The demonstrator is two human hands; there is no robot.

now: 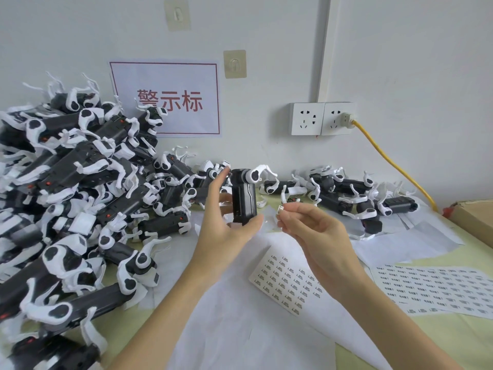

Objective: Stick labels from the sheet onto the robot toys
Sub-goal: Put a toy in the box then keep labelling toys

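My left hand (224,222) holds a black and white robot toy (244,198) upright above the table, thumb under its lower end and fingers behind it. Just to the right, my right hand (309,231) pinches a small white label (280,209) between thumb and fingertips, a short gap from the toy. A small label sheet (288,281) lies on white paper below my right hand. A larger label sheet (437,289) lies at the right.
A big heap of robot toys (66,196) fills the left side. A smaller group of robot toys (346,193) lies at the back right by the wall. A yellow cable (394,166) runs from the wall socket (322,118). A cardboard box (474,217) sits at the far right.
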